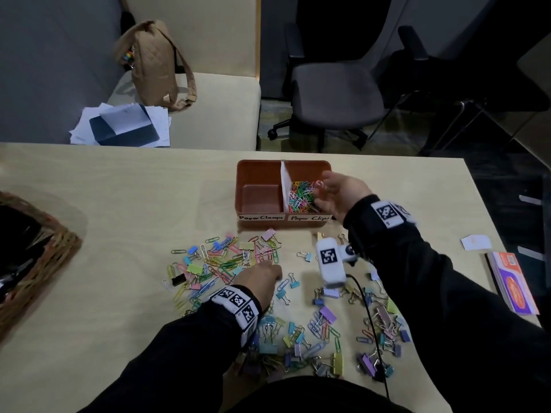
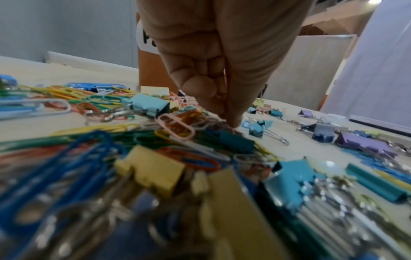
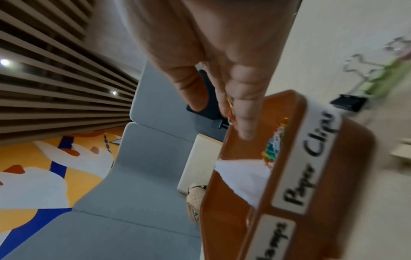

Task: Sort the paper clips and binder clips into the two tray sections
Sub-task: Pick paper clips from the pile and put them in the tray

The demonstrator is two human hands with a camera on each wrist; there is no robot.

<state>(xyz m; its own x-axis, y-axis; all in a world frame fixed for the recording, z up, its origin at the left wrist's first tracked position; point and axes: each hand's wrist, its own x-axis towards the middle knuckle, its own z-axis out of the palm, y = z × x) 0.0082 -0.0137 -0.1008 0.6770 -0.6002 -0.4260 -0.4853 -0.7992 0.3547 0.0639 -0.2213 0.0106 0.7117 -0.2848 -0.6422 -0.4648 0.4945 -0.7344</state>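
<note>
An orange-brown tray (image 1: 259, 171) stands at the table's far middle. Its left section, labelled Paper Clamps, is bare; the right section, labelled Paper Clips (image 3: 315, 146), holds a heap of coloured paper clips (image 1: 301, 195). My right hand (image 1: 323, 186) hovers over that right section and pinches a few paper clips (image 3: 230, 109) between its fingertips. My left hand (image 1: 268, 271) reaches down at the edge of the loose mixed pile (image 1: 220, 263). Its bunched fingertips (image 2: 231, 121) pinch a paper clip on the table. Pastel binder clips (image 1: 328, 314) lie scattered nearer me.
A wicker basket (image 1: 35, 257) sits at the table's left edge. An orange booklet (image 1: 512, 284) and a white paper slip (image 1: 475, 242) lie at the right. A black cable (image 1: 369, 317) crosses the binder clips. Chairs stand beyond the table.
</note>
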